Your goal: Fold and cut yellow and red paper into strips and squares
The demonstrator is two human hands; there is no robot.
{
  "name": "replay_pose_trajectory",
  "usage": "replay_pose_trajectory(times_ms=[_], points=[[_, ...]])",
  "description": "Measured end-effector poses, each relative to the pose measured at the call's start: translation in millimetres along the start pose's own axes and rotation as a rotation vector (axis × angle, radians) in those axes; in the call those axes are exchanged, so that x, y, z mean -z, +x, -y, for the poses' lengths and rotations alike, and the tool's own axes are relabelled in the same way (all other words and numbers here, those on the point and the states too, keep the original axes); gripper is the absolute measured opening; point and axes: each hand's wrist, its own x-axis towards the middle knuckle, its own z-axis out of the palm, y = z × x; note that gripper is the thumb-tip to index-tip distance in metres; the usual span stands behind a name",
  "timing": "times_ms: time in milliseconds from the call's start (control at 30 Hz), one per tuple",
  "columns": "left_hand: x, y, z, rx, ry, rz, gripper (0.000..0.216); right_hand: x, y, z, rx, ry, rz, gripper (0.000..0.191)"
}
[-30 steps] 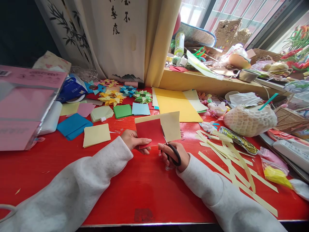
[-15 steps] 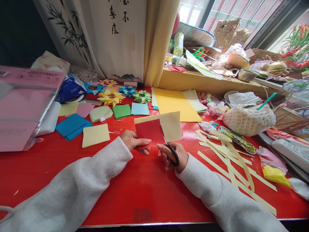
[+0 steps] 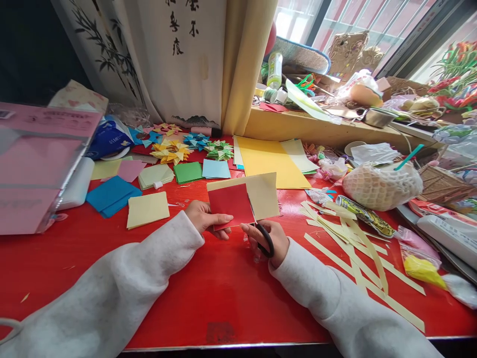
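Note:
My left hand [image 3: 208,219] is closed, thumb on top, pinching a red paper square [image 3: 231,204] together with a larger cream paper sheet [image 3: 265,195] behind it. The cream sheet sticks out above and to the right of the red square. In my right hand [image 3: 274,239] are black-handled scissors [image 3: 269,243], with the fingers through the loops. Their blades meet the paper along the red square's right edge, where a slit shows in the cream sheet. Most of the blades are hidden. Left of my left hand lies a stack of cream squares [image 3: 148,210].
Cream paper strips [image 3: 357,253] lie in a loose pile at right. Blue [image 3: 113,196] and green squares [image 3: 188,172] sit behind, near folded paper stars [image 3: 171,150]. A yellow sheet [image 3: 274,161] lies farther back. A net-wrapped fruit with a straw [image 3: 382,185] stands at right.
Almost nothing differs. The scissors and my right hand have shifted very slightly left, and the paper is held in nearly the same place.

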Motion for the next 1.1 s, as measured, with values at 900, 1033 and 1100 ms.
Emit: replay_pose_trajectory(times_ms=[900,1033,1100], points=[[-2.4,-1.2,0.6,0.009,0.020,0.012,0.015,-1.7,-1.2,-0.7,0.064,-0.072,-0.061,0.043],[-0.7,0.0,0.1,0.018,0.005,0.009,0.014,0.0,2.3,-3.3,0.019,-0.015,0.014,0.040],[2.1,1.6,-1.1,0.035,-0.011,0.006,0.014,1.7,4.3,-3.7,0.004,0.050,0.077,0.036]])
